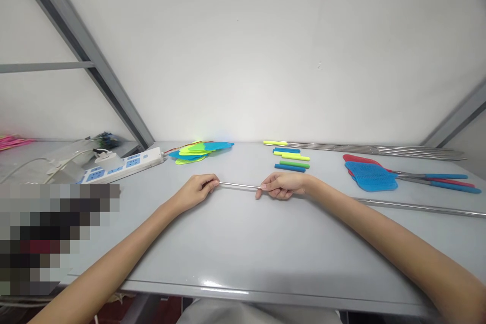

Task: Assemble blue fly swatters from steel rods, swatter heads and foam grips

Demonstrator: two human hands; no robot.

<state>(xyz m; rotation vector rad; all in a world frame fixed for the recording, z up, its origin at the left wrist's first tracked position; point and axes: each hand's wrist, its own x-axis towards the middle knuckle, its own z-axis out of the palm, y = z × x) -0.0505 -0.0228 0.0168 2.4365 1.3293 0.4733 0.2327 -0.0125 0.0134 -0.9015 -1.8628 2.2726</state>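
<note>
A thin metal rod (240,185) spans the gap between my two hands, held level just above the table. My left hand (197,190) pinches its left end, and the fingers hide the tip. Further right, my right hand (283,185) closes its fingers round the same rod. Beyond my right forearm a thicker metal tube (421,206) runs to the right edge, roughly in line with the rod; my arm hides whether they join. Behind my right hand lie several coloured plastic handle sleeves, among them a green one (294,164) and a blue one (290,167).
Blue and yellow-green fly swatter heads (197,150) are piled at the back left. A white power strip (132,164) with plugs lies left of them. Several metal rods (372,150) line the wall. Blue and red fly swatters (372,176) lie right. A pixelated patch covers the lower left.
</note>
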